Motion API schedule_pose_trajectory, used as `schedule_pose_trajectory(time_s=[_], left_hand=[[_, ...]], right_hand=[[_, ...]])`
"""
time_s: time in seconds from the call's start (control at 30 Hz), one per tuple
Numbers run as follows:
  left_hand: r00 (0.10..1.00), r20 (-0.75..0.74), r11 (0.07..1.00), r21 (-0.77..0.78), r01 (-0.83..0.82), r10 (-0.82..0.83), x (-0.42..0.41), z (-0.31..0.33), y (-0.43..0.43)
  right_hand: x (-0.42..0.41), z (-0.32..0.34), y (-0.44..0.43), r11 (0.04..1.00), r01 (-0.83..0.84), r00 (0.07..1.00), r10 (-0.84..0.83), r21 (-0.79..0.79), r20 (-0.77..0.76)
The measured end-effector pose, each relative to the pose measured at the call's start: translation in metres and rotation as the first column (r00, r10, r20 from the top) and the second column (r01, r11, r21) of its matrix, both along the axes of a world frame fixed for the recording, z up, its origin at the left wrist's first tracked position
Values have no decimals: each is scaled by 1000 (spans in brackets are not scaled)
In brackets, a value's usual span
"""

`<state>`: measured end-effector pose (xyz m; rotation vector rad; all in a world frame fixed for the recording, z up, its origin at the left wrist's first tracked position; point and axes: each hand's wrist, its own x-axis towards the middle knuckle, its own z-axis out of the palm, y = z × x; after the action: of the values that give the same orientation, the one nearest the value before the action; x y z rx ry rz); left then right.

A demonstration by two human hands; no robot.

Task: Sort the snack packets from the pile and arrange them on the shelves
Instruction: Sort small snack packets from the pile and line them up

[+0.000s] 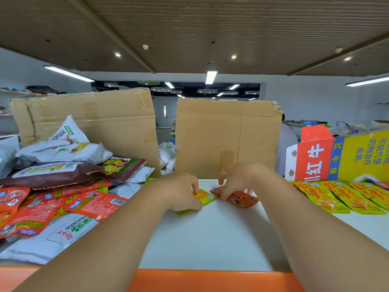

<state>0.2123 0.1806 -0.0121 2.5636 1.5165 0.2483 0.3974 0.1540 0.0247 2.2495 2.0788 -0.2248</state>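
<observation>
2 packets are in hand; this reads as the placing step. Your left hand pinches the yellow packet and your right hand pinches the orange packet. Both lie flat on the white shelf, between the pile and the yellow row. Yellow's long axis runs near-left to far-right, orange's far-left to near-right. Next, likely: turn yellow to match the row.

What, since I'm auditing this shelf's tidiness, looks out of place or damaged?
The red-and-yellow carton at right lies tipped on its side, print running sideways. The right-hand cardboard sheet has a torn top corner.
</observation>
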Motion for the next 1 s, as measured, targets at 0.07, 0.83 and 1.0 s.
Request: schedule_pose_trajectory(time_s=[0.07,0.83,1.0], left_hand=[[1000,9,1000,0,-5,5,-1,-1,2],[928,373,987,142,-81,22,201,34,-93],[957,284,985,133,-107,65,280,25,-116]], right_hand=[[-2,0,-1,1000,-5,1000,4,6,9],[214,60,-125,838,222,938,-43,498,-345],[291,56,-146,825,254,929,-64,504,-364]])
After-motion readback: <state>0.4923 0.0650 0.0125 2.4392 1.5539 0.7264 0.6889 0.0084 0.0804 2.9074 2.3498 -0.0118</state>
